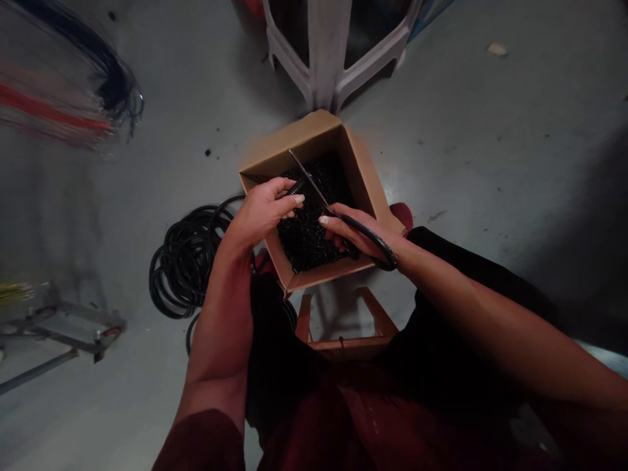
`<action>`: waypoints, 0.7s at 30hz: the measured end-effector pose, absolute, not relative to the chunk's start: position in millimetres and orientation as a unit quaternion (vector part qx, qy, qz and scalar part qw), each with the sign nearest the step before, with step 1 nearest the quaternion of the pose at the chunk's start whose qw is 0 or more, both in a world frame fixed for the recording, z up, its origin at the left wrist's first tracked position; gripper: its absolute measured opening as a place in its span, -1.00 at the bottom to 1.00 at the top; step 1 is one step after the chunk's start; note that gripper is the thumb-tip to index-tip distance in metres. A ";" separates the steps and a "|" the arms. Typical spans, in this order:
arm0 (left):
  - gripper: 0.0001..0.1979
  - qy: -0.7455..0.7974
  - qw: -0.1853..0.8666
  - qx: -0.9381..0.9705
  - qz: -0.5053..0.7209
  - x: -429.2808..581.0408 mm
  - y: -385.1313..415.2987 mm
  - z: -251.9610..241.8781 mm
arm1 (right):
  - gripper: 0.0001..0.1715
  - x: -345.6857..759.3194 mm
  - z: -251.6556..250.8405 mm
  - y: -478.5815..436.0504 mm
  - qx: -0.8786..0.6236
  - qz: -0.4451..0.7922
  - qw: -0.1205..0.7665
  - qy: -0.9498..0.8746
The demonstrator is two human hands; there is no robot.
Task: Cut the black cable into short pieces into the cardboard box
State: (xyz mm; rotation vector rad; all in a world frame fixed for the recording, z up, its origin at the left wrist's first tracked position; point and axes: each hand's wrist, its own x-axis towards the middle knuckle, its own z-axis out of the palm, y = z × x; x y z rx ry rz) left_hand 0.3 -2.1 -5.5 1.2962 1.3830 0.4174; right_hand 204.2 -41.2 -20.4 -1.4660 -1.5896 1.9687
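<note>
My left hand [262, 212] is closed around the end of a black ribbed tube [296, 188], held over an open cardboard box [366, 173]. My right hand [356, 232] grips black-handled scissors [318, 193]; their blades point up and left and meet the tube near my left fingertips. The box holds a heap of small black cut pieces [309, 235]. It rests on a low wooden stool [343, 327] between my knees.
A coil of black tubing [189, 261] lies on the grey floor left of the box. A white plastic chair leg frame [328, 59] stands behind the box. Red and black wire bundles [73, 98] hang at upper left. A metal frame [59, 327] sits at lower left.
</note>
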 end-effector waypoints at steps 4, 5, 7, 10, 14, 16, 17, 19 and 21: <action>-0.75 0.585 0.564 0.559 0.167 -2.2 -0.7 -4.1 | -0.62 203.0 -28.7 -46.0 -0.458 0.721 0.168 -0.492; -0.76 0.582 0.564 0.561 0.169 -2.6 -0.4 -3.3 | -0.62 202.8 -30.9 -47.1 -0.446 0.734 0.181 -0.479; -0.78 0.580 0.563 0.562 0.173 -3.3 0.0 -2.0 | -0.62 202.6 -33.2 -48.5 -0.428 0.758 0.196 -0.451; -0.79 0.581 0.562 0.561 0.178 -3.5 -0.1 -1.2 | -0.60 202.7 -31.5 -48.9 -0.419 0.781 0.202 -0.417; -0.81 0.582 0.566 0.553 0.188 -2.5 -1.0 -1.1 | -0.59 202.6 -27.2 -48.7 -0.418 0.792 0.206 -0.394; -0.82 0.582 0.568 0.550 0.192 -2.0 -1.4 -1.0 | -0.59 201.9 -26.4 -49.2 -0.412 0.805 0.203 -0.376; -0.82 0.581 0.569 0.549 0.194 -1.8 -1.5 -0.9 | -0.59 201.5 -26.2 -49.4 -0.409 0.811 0.201 -0.367; -0.83 0.578 0.570 0.550 0.194 -1.6 -1.3 -1.1 | -0.59 200.7 -25.5 -49.4 -0.405 0.817 0.199 -0.358; -0.82 0.580 0.565 0.555 0.189 -1.5 -0.7 -1.4 | -0.59 200.4 -24.5 -48.1 -0.415 0.802 0.198 -0.381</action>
